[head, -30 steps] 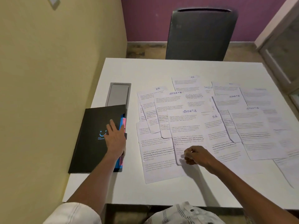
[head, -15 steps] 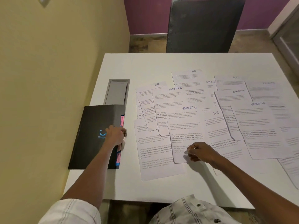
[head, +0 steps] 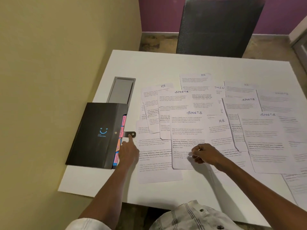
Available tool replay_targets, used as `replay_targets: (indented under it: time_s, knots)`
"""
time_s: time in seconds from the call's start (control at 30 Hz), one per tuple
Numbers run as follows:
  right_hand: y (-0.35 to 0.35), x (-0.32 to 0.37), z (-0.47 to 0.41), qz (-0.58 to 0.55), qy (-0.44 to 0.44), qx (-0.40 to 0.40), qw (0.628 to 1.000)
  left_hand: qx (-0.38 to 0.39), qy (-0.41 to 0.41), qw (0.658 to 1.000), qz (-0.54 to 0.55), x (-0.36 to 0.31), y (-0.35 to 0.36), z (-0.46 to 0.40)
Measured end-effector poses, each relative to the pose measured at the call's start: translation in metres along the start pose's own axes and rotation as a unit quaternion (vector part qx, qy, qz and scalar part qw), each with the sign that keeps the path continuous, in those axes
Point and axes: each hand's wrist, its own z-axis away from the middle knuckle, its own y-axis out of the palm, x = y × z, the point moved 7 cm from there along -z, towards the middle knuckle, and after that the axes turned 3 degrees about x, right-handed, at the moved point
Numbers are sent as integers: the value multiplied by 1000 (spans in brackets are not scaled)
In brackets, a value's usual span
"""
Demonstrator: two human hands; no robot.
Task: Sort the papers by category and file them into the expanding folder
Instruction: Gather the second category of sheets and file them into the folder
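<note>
Lying beside left hand (head: 127, 152): folder (head: 98, 135)

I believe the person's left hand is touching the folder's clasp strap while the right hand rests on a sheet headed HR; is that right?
Not quite: the head view shows the right hand on a sheet headed SPORTS, not HR. The left hand does touch the clasp strap of the folder.
</note>
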Motion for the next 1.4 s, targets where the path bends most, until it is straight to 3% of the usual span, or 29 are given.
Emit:
replay_targets:
  time_s: [0.2,0.7,1.1,1.27,1.4]
  knots:
    - [-13,-8,-4,-2,-8,5,1000,-63,9,997,51,-28,-18,17]
    - [-52,-10,-22,21,-53,30,998,36,2,995,89,-94,9,41]
    - [-78,8,-51,154,-109,-24,982,-5,-57,982,179,-97,0,45]
    - [-47,43,-67,284,-187,-52,939,-55,-59,971,227,-90,-26,14]
    - [-2,80,-76,423,-299,-63,853,-84,-72,959,262,-91,-49,-24]
